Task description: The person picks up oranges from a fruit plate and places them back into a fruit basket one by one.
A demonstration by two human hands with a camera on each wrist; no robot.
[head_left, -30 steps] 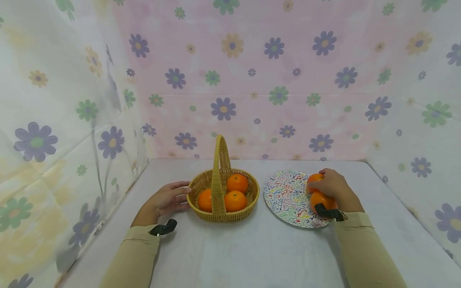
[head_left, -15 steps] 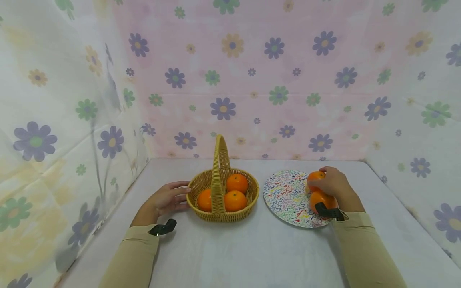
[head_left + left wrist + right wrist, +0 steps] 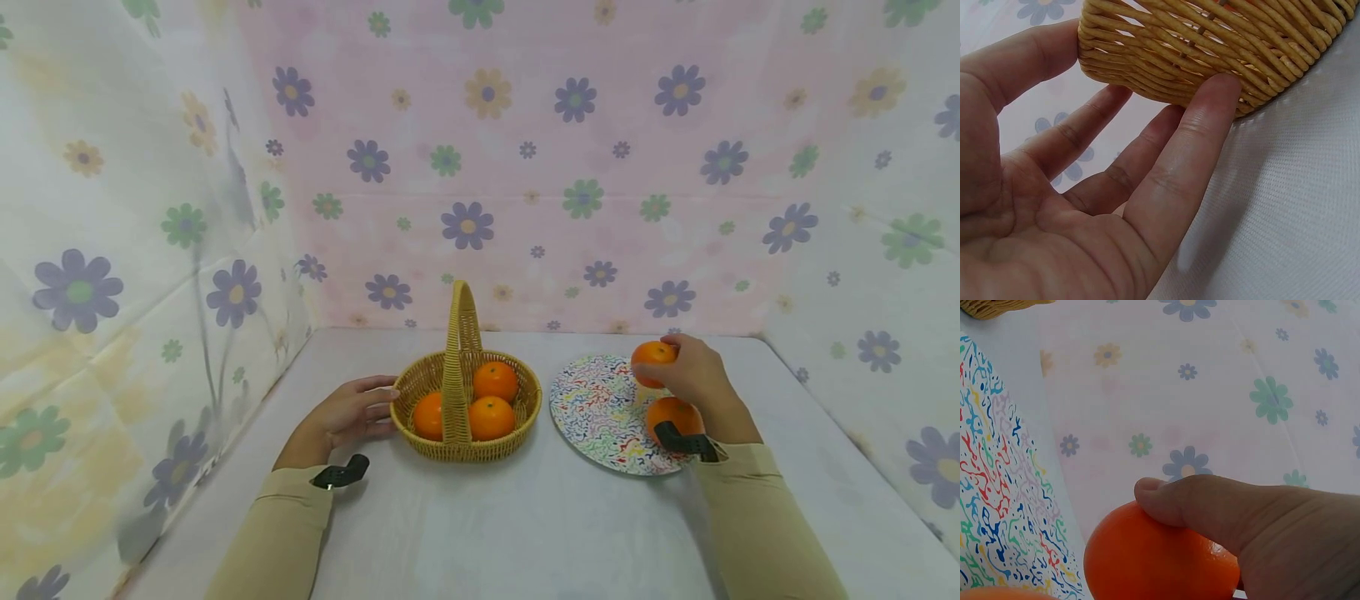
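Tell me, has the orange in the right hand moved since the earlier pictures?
Yes. Against the round plate in the head view, the held orange in the right hand has shifted up and slightly left, opening a gap from the plate's remaining orange.

On the table (image 3: 480, 533): left, a basket (image 3: 480, 452) with three oranges (image 3: 491, 419) inside; right, a plate (image 3: 592, 408) with one orange (image 3: 671, 411) on; behind that, a fifth orange (image 3: 649, 357) in the right grip (image 3: 701, 383).

Soft, even light across the pale table (image 3: 525, 525), faint shadows beside the sleeves (image 3: 757, 508), the left hand (image 3: 1154, 181) dim up close, a small glint on the held orange (image 3: 1147, 562), wide-angle stretch in the flowered cloth (image 3: 97, 208) toward the edges, far detail slightly soft.
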